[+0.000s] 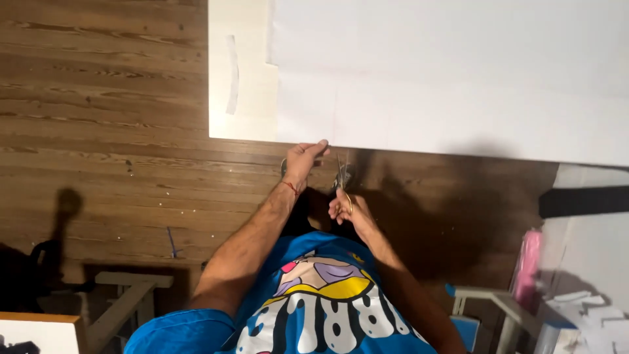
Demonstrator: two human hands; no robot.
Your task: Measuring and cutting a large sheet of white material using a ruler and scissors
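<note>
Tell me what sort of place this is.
Probably a home craft or hobby room. A large white sheet lies on a wooden plank floor, the left hand pins its edge while the right hand works scissors, and white paper offcuts pile up at the lower right.

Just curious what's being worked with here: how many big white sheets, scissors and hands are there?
Large white sheets: 2, the wide white sheet and the cream sheet
Scissors: 1, the scissors
Hands: 2, the left hand and the right hand
Total: 5

Around the wooden floor [105, 98]
A pink roll [527, 265] stands right; a white stool [128, 292] sits lower left.
</note>
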